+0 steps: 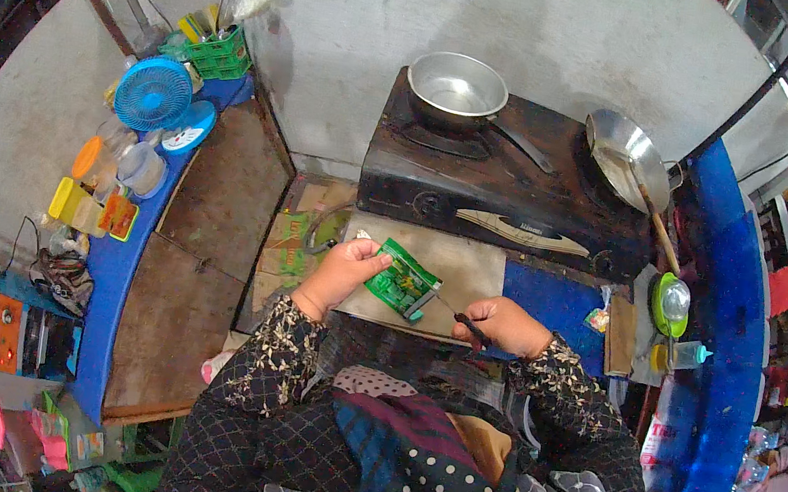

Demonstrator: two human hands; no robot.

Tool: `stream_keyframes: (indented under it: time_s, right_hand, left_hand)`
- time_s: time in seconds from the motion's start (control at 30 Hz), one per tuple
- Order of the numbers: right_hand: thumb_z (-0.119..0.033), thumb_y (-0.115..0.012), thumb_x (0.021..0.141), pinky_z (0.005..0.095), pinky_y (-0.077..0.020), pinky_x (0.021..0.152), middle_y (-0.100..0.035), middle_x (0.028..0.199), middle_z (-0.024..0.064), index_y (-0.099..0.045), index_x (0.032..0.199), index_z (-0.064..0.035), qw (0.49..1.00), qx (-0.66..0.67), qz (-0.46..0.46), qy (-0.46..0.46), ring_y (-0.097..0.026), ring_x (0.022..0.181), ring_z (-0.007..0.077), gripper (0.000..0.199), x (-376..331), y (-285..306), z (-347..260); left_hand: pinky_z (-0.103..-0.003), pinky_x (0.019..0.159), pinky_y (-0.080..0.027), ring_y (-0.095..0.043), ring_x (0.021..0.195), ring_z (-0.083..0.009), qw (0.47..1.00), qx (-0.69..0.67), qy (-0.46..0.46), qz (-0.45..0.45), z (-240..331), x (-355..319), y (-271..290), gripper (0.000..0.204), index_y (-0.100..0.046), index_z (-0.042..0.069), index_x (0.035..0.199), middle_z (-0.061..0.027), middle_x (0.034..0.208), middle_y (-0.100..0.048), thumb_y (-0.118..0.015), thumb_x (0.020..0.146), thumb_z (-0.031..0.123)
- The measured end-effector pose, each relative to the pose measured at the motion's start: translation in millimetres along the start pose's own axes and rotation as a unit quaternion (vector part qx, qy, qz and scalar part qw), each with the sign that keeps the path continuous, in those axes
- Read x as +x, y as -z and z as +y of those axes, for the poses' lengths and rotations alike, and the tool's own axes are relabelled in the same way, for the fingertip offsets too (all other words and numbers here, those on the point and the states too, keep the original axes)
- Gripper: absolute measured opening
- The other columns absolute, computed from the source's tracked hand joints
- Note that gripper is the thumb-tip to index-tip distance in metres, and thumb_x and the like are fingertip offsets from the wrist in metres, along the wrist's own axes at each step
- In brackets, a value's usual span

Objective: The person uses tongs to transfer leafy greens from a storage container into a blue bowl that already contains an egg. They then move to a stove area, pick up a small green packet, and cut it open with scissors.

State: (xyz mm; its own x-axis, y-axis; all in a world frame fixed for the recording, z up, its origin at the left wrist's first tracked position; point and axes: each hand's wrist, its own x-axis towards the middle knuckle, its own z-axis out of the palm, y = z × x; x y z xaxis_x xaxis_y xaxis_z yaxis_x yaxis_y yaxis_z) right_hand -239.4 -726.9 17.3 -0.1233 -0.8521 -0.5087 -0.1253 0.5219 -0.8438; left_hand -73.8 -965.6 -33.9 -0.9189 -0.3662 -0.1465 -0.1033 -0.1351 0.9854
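Note:
My left hand (348, 273) pinches a green foil sachet (398, 278) by its upper left side, in front of the stove. In my right hand (510, 327) is a pair of dark-handled scissors (470, 329), whose metal blades reach left to the sachet's lower right edge. Part of the handle is hidden by my fingers, and I cannot tell how far the blades are apart. Behind my hands stands a black two-burner gas stove (512, 184). A silver saucepan (457, 88) sits on its left burner, and a wok (622, 157) with a wooden-handled utensil (660, 231) on its right.
To the left, a blue-edged shelf (132, 281) carries a blue fan (153, 95), plastic jars (140, 169) and a green basket (220, 56). On the right are a green ladle-like utensil (672, 305), a small bottle (683, 356) and a blue panel (735, 380).

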Motion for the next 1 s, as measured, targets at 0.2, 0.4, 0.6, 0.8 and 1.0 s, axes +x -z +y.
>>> stream_keyframes:
  time_s: [0.2,0.4,0.6,0.8,1.0]
  right_hand:
    - [-0.037,-0.07,0.083,0.0246,-0.0367,0.052,-0.052,0.06,-0.003,-0.063,0.072,-0.0053,0.999,0.035,0.021,-0.007,-0.046,0.056,0.0058,0.035,1,-7,4]
    - [-0.044,-0.069,0.082,0.025,-0.0347,0.05,-0.051,0.06,-0.0043,-0.062,0.07,-0.0071,0.999,0.005,0.05,-0.009,-0.045,0.056,0.006,0.04,4,-3,31]
    - [-0.051,-0.07,0.078,0.0297,-0.0377,0.052,-0.053,0.059,0.0006,-0.061,0.069,-0.0051,0.996,0.0,0.085,-0.023,-0.048,0.054,0.0117,0.048,9,-3,43]
    - [-0.049,-0.076,0.07,0.0416,-0.046,0.061,-0.058,0.066,0.0184,-0.059,0.072,0.001,0.935,-0.295,0.197,-0.022,-0.059,0.065,0.0341,0.053,4,14,69]
    - [-0.038,-0.077,0.068,0.0466,-0.0501,0.072,-0.064,0.083,0.0216,-0.06,0.087,0.0011,0.886,-0.344,0.3,-0.085,-0.063,0.08,0.0383,0.047,34,22,121]
  left_hand:
    - [-0.022,0.074,-0.045,-0.056,0.08,-0.0061,0.998,-0.008,0.03,-0.061,5,5,-19,0.022,-0.062,0.001,0.099,0.0004,0.09,-0.064,-0.063,0.089,0.02]
    - [-0.022,0.074,-0.045,-0.056,0.08,-0.0067,0.992,0.035,0.064,-0.1,1,19,-30,0.021,-0.062,0.001,0.098,-0.0003,0.09,-0.064,-0.064,0.089,0.019]
    - [-0.024,0.074,-0.046,-0.057,0.081,-0.0077,0.989,0.066,0.072,-0.109,-5,22,-43,0.022,-0.062,0.0,0.1,-0.0008,0.091,-0.065,-0.062,0.089,0.019]
    - [-0.025,0.081,-0.044,-0.055,0.089,-0.0099,1.0,-0.027,-0.009,-0.008,-8,-1,-19,0.018,-0.061,0.002,0.102,-0.0025,0.1,-0.061,-0.06,0.089,0.013]
    - [-0.026,0.082,-0.043,-0.054,0.089,-0.0107,0.995,-0.072,-0.049,0.056,-7,-16,4,0.013,-0.06,0.003,0.098,-0.0028,0.102,-0.058,-0.06,0.088,0.011]
